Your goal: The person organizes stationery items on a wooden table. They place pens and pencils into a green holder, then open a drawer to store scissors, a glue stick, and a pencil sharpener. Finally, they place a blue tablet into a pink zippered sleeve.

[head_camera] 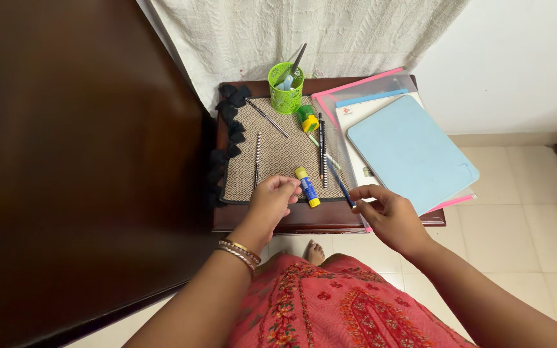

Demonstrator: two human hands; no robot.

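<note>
My right hand (385, 216) pinches the lower end of a dark blue pen (340, 183) whose tip lies on the woven mat (278, 151). My left hand (272, 203) hovers at the mat's near edge with curled fingers, holding nothing I can see, right beside a blue and yellow glue stick (307, 187). Two dark pencils (322, 151) lie upright in the view past the pen. A striped pencil (256, 158) rests to the left and another (267, 118) lies slanted near the green mesh pen cup (285, 89).
A small dark wooden table (317, 218) carries the mat. A light blue folder (410, 151) lies on clear and pink files at the right, overhanging the edge. A green and yellow sharpener (306, 118) sits below the cup. Dark wood furniture (78, 161) fills the left; tiled floor lies right.
</note>
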